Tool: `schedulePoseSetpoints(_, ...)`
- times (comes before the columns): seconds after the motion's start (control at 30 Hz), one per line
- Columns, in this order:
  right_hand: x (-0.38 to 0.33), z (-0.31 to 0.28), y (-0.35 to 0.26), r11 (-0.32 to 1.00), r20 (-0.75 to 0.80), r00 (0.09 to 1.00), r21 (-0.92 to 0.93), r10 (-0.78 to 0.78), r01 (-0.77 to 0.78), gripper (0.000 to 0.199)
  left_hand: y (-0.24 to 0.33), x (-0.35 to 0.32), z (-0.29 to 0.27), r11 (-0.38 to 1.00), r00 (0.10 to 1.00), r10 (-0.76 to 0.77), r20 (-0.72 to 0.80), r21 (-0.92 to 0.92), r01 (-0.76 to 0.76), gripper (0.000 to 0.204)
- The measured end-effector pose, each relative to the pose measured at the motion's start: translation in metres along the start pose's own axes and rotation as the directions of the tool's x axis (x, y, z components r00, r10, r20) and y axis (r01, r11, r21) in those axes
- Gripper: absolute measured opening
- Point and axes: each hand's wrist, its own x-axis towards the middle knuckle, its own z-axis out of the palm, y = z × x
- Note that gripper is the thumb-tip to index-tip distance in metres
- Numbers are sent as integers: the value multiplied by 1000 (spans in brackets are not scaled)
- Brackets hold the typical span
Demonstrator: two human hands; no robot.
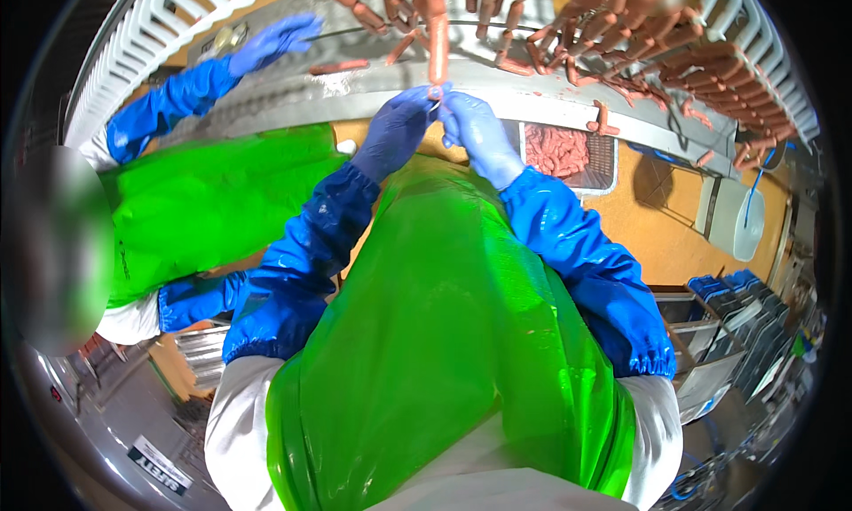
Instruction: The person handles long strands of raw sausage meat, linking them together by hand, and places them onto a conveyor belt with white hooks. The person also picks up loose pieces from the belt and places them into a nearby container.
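A long pink sausage point(437, 45) hangs down toward me in front of the steel table's edge. Its lower tip sits between my two blue-gloved hands. My left hand point(393, 131) pinches at this tip from the left, fingertips together. From the other side, my right hand point(480, 131) closes its curled fingers at the same tip. Small details of the casing end are hidden by the fingers. Loose sausage links point(339, 67) lie on the table just beyond my left hand.
More linked sausages point(612, 32) hang in bunches at the far right, by a white rack point(754, 32). A crate point(605, 165) of pink sausages stands below the table's edge. At left, a co-worker in a green apron point(222, 205) reaches a gloved hand point(275, 43) over the table.
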Motion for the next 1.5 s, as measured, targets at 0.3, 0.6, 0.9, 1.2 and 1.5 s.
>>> schedulePoseSetpoints(0.3,78,-23,-64,969,329,935,240,-134,54,50,-33,-22,-45,499,929,111,354,789,-360,20)
schedulePoseSetpoints(0.6,95,-9,-95,941,148,963,-223,-227,256,40,96,84,20,519,782,614,108,691,-503,57)
schedulePoseSetpoints(0.9,83,-4,-107,572,45,828,-702,-558,424,27,81,87,16,498,914,365,179,792,-354,38)
schedulePoseSetpoints(1.2,68,37,-90,841,303,907,-371,-291,394,33,113,36,4,780,968,-226,105,615,115,42)
schedulePoseSetpoints(1.5,65,76,-72,764,-50,777,-235,-627,601,19,156,37,45,901,904,-238,355,-268,342,40)
